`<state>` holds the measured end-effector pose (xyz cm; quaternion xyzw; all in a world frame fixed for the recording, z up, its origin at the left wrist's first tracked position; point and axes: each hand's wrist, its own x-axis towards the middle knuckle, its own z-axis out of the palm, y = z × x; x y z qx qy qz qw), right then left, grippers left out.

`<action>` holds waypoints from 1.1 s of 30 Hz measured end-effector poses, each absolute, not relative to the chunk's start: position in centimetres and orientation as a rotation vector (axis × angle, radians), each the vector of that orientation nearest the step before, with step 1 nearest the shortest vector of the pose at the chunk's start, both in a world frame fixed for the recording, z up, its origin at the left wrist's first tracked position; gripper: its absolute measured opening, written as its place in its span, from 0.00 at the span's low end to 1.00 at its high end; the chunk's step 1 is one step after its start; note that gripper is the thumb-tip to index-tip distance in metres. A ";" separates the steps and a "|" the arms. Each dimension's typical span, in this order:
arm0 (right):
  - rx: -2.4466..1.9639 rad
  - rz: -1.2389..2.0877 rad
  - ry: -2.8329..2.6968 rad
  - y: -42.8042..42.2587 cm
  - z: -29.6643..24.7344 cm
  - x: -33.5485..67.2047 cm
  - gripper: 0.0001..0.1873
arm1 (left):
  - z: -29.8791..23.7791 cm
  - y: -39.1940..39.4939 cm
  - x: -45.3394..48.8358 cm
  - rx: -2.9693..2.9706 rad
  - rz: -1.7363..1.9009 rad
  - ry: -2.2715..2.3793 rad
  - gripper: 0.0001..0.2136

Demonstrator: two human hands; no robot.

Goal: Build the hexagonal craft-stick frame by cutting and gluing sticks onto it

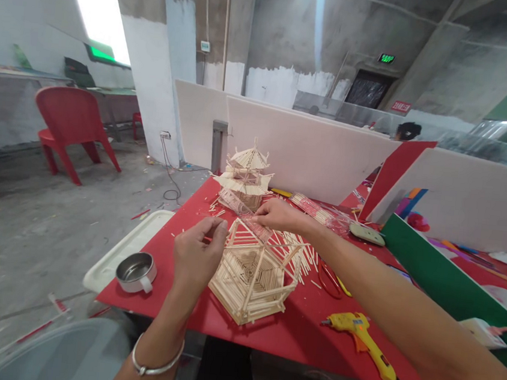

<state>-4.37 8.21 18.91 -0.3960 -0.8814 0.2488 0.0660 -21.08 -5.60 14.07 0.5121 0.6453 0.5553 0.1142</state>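
A hexagonal frame of thin wooden sticks [245, 310] stands on the red table in front of me, its upper bars sloping over a ring-patterned base. By its left rim is my left hand [196, 256], thumb and fingers pinched together; anything between them is too small to make out. My right hand [273, 214] reaches across the frame's far side with its fingertips closed, over a clear printed wrapper [256, 229]. What those fingertips hold, if anything, is hidden. Behind them rises a tiered stick pagoda [249, 171]. Loose sticks [305, 259] lie scattered right of the frame.
A yellow glue gun [362, 337] lies at the right front, near red-handled pliers [329, 279]. A metal cup [136, 271] stands at the left edge. A green board [430, 275] and white panels [303, 147] border the table. A bin [68, 358] is lower left.
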 end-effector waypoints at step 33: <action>-1.260 0.775 -2.610 8.1 19.0 -5.1 0.15 | 13.6 -5.7 -21.3 1.524 1.619 1.940 0.11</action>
